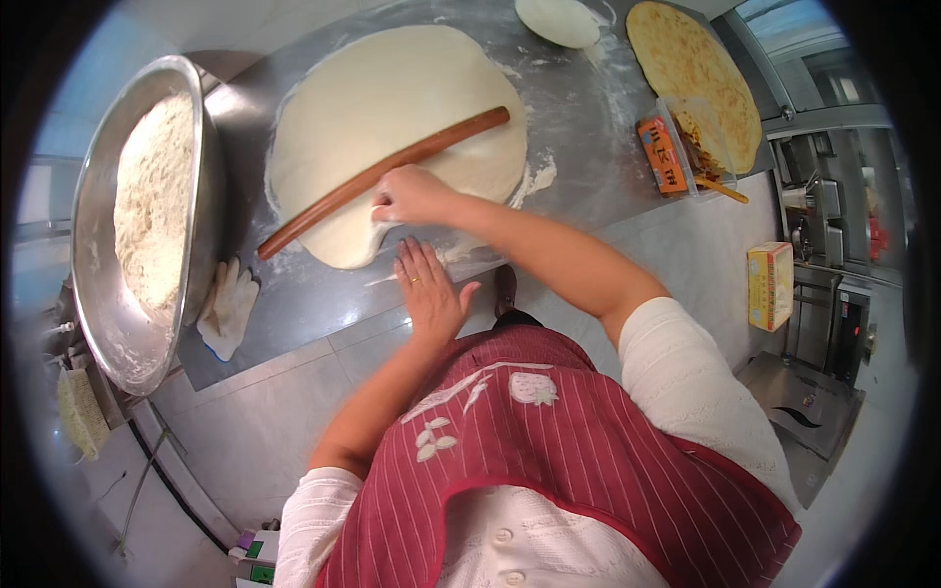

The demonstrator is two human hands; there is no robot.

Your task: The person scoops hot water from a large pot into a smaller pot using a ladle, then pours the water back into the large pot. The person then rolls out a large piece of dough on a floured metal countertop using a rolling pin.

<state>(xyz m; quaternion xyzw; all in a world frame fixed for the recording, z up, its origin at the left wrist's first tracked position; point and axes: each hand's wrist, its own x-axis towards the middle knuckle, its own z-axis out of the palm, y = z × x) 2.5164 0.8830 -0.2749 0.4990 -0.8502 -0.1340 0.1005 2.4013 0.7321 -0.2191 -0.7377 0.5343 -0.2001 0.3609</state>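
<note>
A large sheet of rolled dough [382, 88] lies on the floured metal table [581, 147] in front of me. Across it, slantwise, rests a wooden rolling pin [441, 141]. My right hand [415, 195] pinches the dough's near edge, just below the pin, and the edge is pulled up there into a fold. My left hand [428, 287], with a ring on one finger, lies palm down near the table's front edge. Its fingertips are close to the folded dough, its thumb stands apart, and it holds nothing.
A big steel bowl [192, 147] of dough [154, 206] stands left, with work gloves [229, 305] beside it. At the right are a baked flatbread [695, 66] and a clear plastic container [724, 136] with an orange-handled utensil [724, 191]. A pale round disc [559, 20] lies at the far edge.
</note>
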